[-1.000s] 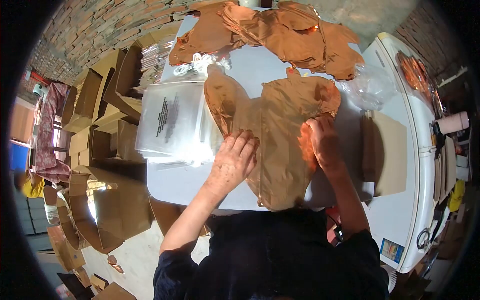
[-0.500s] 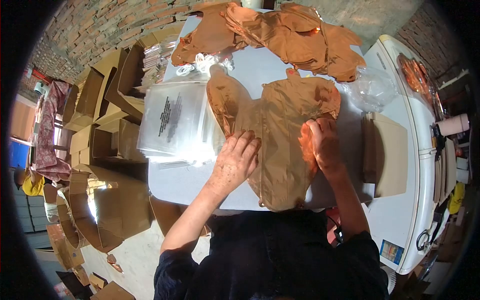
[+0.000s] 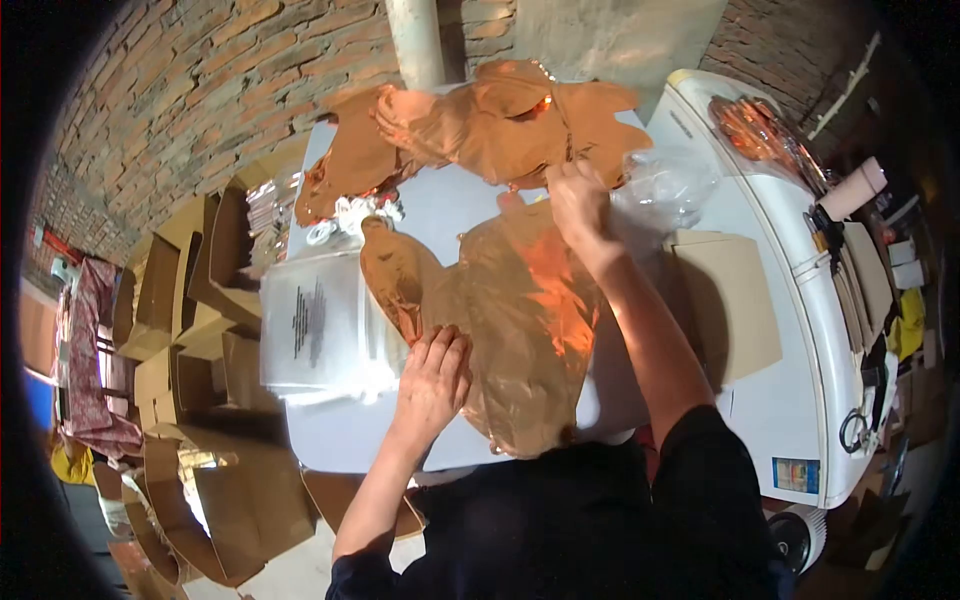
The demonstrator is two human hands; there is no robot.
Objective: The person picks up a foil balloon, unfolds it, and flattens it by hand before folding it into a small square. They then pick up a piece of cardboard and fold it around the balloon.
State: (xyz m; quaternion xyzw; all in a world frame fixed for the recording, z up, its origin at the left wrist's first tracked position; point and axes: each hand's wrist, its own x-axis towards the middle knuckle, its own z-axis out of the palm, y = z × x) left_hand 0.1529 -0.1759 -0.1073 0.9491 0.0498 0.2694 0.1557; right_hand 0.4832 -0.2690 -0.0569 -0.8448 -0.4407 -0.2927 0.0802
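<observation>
A flat copper-coloured foil balloon (image 3: 500, 330) lies on the pale table before me, its narrow lobe to the left and its broad part shiny with creases. My left hand (image 3: 432, 375) lies on the balloon's left side, fingers stretched over the foil and pressing it down. My right hand (image 3: 578, 205) is closed beyond the balloon's upper right, beside the front edge of a pile of copper foil balloons (image 3: 590, 120). Its fingertips are turned away, so what they pinch is hidden.
Clear plastic bags (image 3: 318, 320) are stacked left of the balloon, with white ribbon (image 3: 350, 215) behind. Crumpled clear plastic (image 3: 670, 190) and cardboard sheets (image 3: 730, 300) are at right, beside a white freezer (image 3: 790, 330). Open cardboard boxes (image 3: 225, 400) stand at left.
My right hand has moved from the balloon's right edge away from me to the pile's front. My left hand stays on the foil. The balloon's right side has shifted and creased; the view tilted up.
</observation>
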